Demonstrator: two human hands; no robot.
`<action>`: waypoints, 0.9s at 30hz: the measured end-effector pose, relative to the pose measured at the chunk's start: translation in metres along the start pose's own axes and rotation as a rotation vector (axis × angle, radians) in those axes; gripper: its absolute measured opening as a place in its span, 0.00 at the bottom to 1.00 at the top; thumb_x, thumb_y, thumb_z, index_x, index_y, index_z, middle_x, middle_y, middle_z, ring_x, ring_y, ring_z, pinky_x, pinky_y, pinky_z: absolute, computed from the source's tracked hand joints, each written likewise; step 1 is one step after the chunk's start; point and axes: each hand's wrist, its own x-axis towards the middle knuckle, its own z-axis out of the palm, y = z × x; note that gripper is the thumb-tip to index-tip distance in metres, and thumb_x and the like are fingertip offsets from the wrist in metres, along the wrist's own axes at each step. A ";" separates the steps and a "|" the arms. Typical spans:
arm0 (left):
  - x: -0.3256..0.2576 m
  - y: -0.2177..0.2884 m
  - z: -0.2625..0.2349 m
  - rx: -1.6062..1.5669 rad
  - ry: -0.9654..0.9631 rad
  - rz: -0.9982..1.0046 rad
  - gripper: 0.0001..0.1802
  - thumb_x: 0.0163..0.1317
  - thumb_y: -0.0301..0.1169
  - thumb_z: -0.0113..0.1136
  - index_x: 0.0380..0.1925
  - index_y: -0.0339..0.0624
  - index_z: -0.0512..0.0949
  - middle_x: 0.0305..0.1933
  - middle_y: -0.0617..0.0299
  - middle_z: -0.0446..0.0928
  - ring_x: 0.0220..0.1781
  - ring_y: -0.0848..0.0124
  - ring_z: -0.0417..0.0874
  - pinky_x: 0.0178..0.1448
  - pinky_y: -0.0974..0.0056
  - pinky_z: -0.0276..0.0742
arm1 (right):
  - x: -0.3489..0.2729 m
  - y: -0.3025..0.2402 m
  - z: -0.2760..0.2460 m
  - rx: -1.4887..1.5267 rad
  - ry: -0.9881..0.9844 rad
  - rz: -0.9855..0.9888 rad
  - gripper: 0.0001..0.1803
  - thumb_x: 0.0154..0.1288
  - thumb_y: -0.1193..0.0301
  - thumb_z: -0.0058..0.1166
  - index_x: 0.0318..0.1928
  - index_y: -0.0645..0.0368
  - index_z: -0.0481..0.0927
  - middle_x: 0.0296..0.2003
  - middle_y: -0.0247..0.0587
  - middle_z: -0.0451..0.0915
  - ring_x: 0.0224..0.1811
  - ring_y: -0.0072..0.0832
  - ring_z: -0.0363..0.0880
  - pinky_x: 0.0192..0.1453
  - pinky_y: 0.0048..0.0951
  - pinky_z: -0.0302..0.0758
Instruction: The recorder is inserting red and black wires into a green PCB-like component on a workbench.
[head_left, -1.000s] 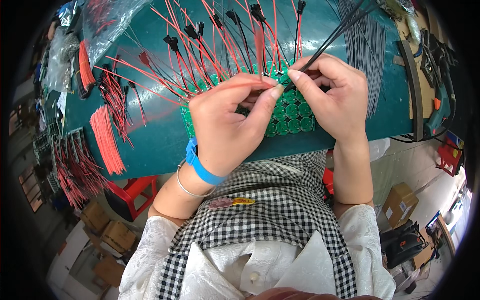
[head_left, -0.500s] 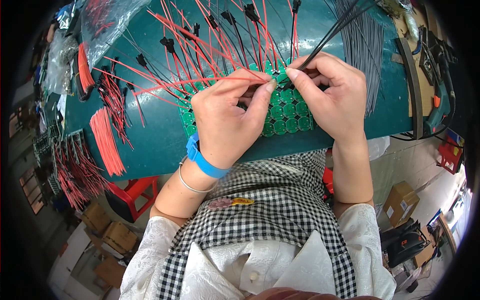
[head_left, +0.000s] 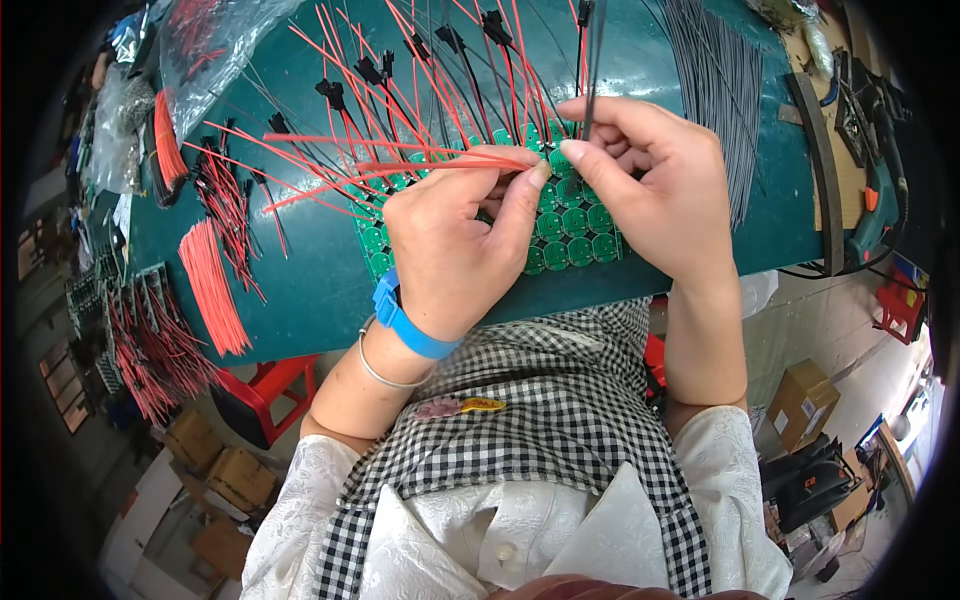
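A green panel of small round circuit boards (head_left: 572, 228) lies on the dark green mat (head_left: 320, 280) near its front edge. Many red and black wires with black connectors (head_left: 440, 70) fan up and away from it. My left hand (head_left: 455, 240) rests on the panel and pinches a few loose red wires (head_left: 330, 165) that stick out to the left. My right hand (head_left: 650, 185) hovers over the panel's right part, holding a thin bunch of black wires (head_left: 592, 50) upright between thumb and fingertips. A blue wristband and a thin bangle sit on my left wrist.
A bundle of cut red wires (head_left: 212, 285) lies on the mat at left, with more wire bunches (head_left: 150, 340) beyond its edge. Grey wires (head_left: 725, 90) are spread at the right. Tools (head_left: 875, 150) lie at far right. Cardboard boxes (head_left: 805, 400) and a red stool (head_left: 265, 395) stand on the floor.
My right hand has lifted off the panel and turned the black wire bunch from slanting to upright. My left hand keeps the red wires pinched in about the same spot.
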 end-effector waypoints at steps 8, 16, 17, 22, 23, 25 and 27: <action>0.001 0.001 0.000 0.039 -0.013 0.018 0.04 0.57 0.21 0.71 0.31 0.32 0.85 0.30 0.54 0.86 0.25 0.70 0.88 0.30 0.69 0.82 | -0.009 0.011 -0.010 0.222 0.034 0.164 0.08 0.61 0.78 0.67 0.41 0.66 0.86 0.26 0.33 0.84 0.24 0.10 0.77 0.28 0.15 0.74; 0.001 0.003 -0.003 0.095 -0.065 0.005 0.04 0.61 0.20 0.69 0.36 0.32 0.86 0.32 0.58 0.87 0.30 0.76 0.88 0.34 0.73 0.83 | -0.011 0.015 -0.009 0.263 0.050 0.165 0.06 0.61 0.77 0.68 0.37 0.67 0.86 0.25 0.32 0.84 0.24 0.09 0.76 0.28 0.14 0.72; 0.001 0.001 -0.003 0.091 -0.056 0.013 0.04 0.61 0.20 0.69 0.36 0.32 0.86 0.32 0.58 0.87 0.29 0.76 0.88 0.34 0.73 0.83 | -0.011 0.015 -0.009 0.266 0.047 0.167 0.06 0.61 0.77 0.68 0.36 0.67 0.86 0.25 0.32 0.84 0.24 0.09 0.76 0.28 0.14 0.72; 0.001 0.001 -0.001 0.107 -0.035 0.033 0.04 0.60 0.20 0.70 0.35 0.32 0.86 0.31 0.57 0.87 0.27 0.74 0.87 0.32 0.72 0.81 | -0.012 0.017 -0.010 0.269 0.054 0.140 0.05 0.60 0.77 0.68 0.35 0.68 0.86 0.28 0.33 0.84 0.26 0.10 0.77 0.28 0.15 0.72; 0.001 -0.001 0.000 0.091 -0.013 0.040 0.03 0.58 0.20 0.70 0.33 0.33 0.86 0.29 0.56 0.86 0.24 0.73 0.85 0.29 0.70 0.80 | -0.011 0.016 -0.011 0.274 0.050 0.128 0.05 0.60 0.78 0.68 0.35 0.68 0.86 0.28 0.34 0.85 0.27 0.11 0.78 0.29 0.15 0.73; 0.000 -0.002 0.002 0.080 0.005 0.052 0.03 0.56 0.20 0.71 0.31 0.34 0.86 0.28 0.55 0.86 0.21 0.72 0.84 0.27 0.69 0.78 | -0.010 0.015 -0.012 0.284 0.041 0.105 0.05 0.60 0.79 0.69 0.35 0.69 0.86 0.30 0.35 0.85 0.29 0.12 0.80 0.30 0.16 0.75; 0.001 -0.001 0.002 0.091 -0.003 0.062 0.03 0.56 0.20 0.71 0.31 0.34 0.86 0.28 0.56 0.86 0.21 0.72 0.84 0.26 0.70 0.77 | -0.010 0.014 -0.014 0.325 0.046 0.111 0.05 0.60 0.79 0.68 0.35 0.69 0.86 0.31 0.36 0.86 0.30 0.14 0.81 0.32 0.16 0.77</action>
